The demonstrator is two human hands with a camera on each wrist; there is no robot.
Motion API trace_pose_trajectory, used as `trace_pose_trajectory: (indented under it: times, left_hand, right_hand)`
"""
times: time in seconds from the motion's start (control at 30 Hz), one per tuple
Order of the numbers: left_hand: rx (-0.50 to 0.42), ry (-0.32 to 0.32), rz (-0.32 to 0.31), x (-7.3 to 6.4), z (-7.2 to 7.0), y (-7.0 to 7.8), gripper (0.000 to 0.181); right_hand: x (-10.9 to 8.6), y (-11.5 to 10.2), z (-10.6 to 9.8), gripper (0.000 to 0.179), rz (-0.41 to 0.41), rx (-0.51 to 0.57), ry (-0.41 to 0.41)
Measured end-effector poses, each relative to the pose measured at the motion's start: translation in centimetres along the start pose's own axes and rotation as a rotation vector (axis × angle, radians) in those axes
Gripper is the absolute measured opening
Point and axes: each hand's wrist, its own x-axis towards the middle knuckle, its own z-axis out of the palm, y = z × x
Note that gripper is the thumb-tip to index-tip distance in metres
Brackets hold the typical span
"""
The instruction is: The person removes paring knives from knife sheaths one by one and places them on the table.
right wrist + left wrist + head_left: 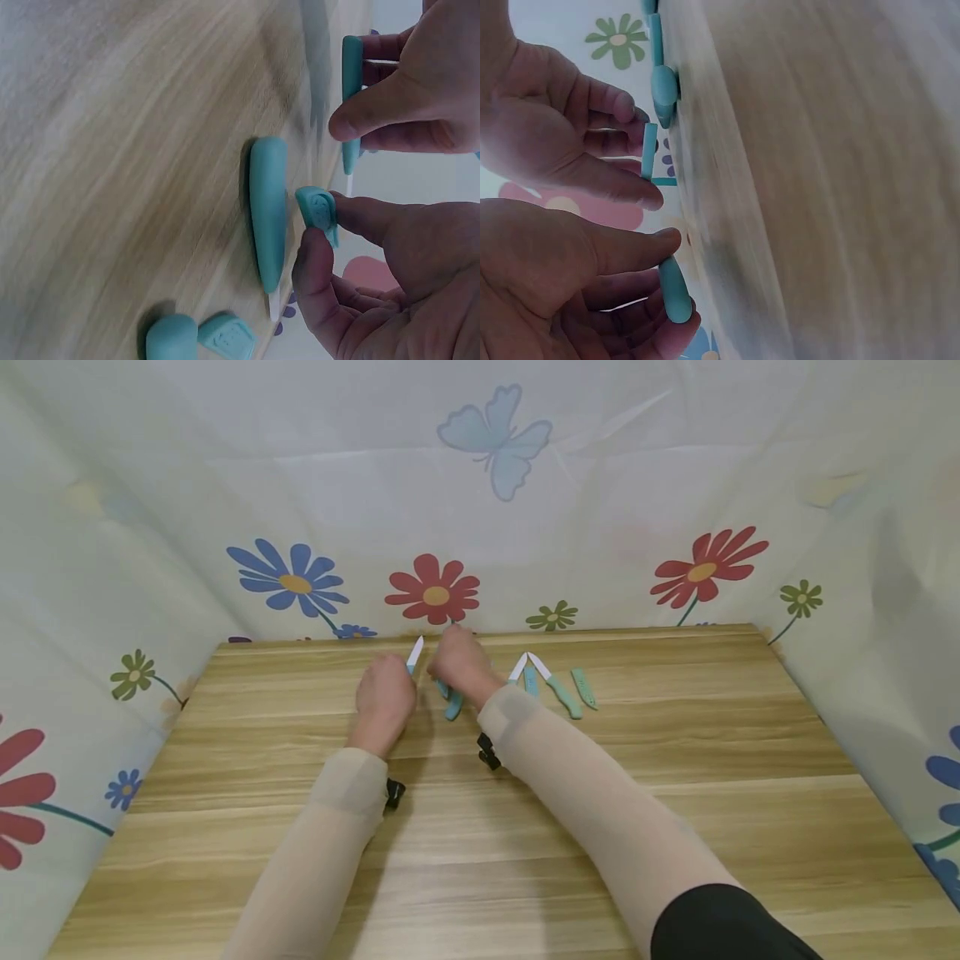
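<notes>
My left hand (386, 697) grips the teal handle (351, 97) of a small knife, its white blade (416, 653) pointing away toward the back wall. Beside it, my right hand (461, 660) pinches a teal blade cover (319, 210) between thumb and fingers, apart from the blade. Under the right hand lies a knife with a blue-teal handle (454, 704); the hand hides most of it in the head view. Its handle (268, 214) and part of its white blade show in the right wrist view.
Right of my hands lie a white blade (517, 667) partly hidden by my sleeve, a blue cover (531, 681), a green-handled knife (562, 695) and a green cover (583, 687). A flowered curtain (600, 485) borders the wooden table (675, 727).
</notes>
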Motion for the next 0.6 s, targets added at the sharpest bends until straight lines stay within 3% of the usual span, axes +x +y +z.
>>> trace_pose_trajectory:
  times: [0.27,0.37,0.5,0.6]
  left_hand:
    - [-0.005,-0.037,-0.023,0.4,0.4,0.2,0.015]
    - [-0.006,-0.061,-0.034,0.5,0.4,0.3,0.016]
    - [-0.012,-0.089,-0.04,0.5,0.4,0.4,0.015]
    - [-0.015,-0.102,-0.038,0.6,0.3,0.3,0.014]
  right_hand:
    - [0.6,-0.4,0.9,0.02,-0.004,-0.078,-0.046]
    - [0.7,-0.5,1.2,0.005,0.001,-0.11,-0.038]
    - [0.5,-0.7,1.4,0.012,0.005,-0.136,-0.024]
    - [0.4,-0.9,1.4,0.006,0.003,-0.156,-0.026]
